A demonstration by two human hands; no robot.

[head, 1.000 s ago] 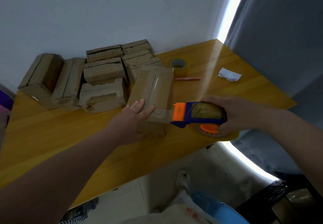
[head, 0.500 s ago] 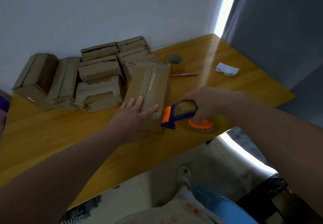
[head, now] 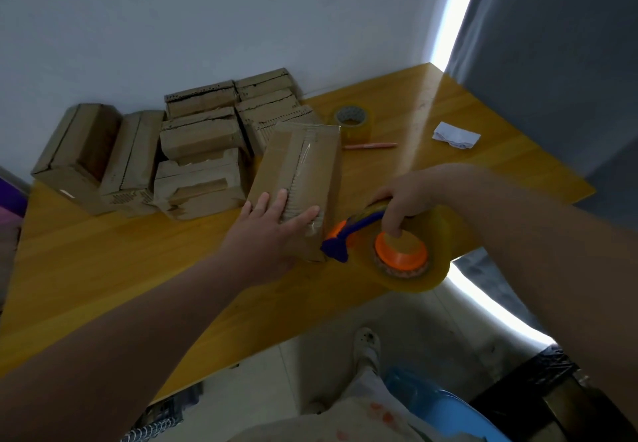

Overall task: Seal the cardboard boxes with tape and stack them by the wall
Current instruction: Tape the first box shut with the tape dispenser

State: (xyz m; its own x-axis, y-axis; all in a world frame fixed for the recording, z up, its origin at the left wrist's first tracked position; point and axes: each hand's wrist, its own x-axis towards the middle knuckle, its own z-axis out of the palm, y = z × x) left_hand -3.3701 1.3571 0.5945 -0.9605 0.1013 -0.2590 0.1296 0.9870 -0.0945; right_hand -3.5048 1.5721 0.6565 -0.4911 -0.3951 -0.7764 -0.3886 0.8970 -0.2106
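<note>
**Q:** Cardboard is located where?
**A:** The yellow wooden table (head: 103, 269) is occupied at its far left by the stacked boxes (head: 200, 151), which are set against the white wall (head: 241, 27). One separate box (head: 303, 165) is laid flat just in front of them, with clear tape along its top seam.

**Q:** How are the hands engaged?
**A:** The left hand (head: 272, 231) is laid flat on the near end of that box, fingers straight and slightly spread. The right hand (head: 414, 193) is curled round the blue-and-orange tape dispenser (head: 348, 238), with one finger pressed on the orange hub. The blade end is held just beside the box's near right corner; contact cannot be confirmed.

**Q:** What room is left at the edges?
**A:** Bare tabletop is seen left of the box. The dispenser's roll is seen over the near table edge. A grey curtain (head: 552, 61) is hung beyond the right edge.

**Q:** What is placed nearby?
**A:** A spare tape roll (head: 355, 124) is stood just behind the box's far right corner. A pink pen (head: 369, 145) is laid beside it, and crumpled white paper (head: 455, 136) farther right.
</note>
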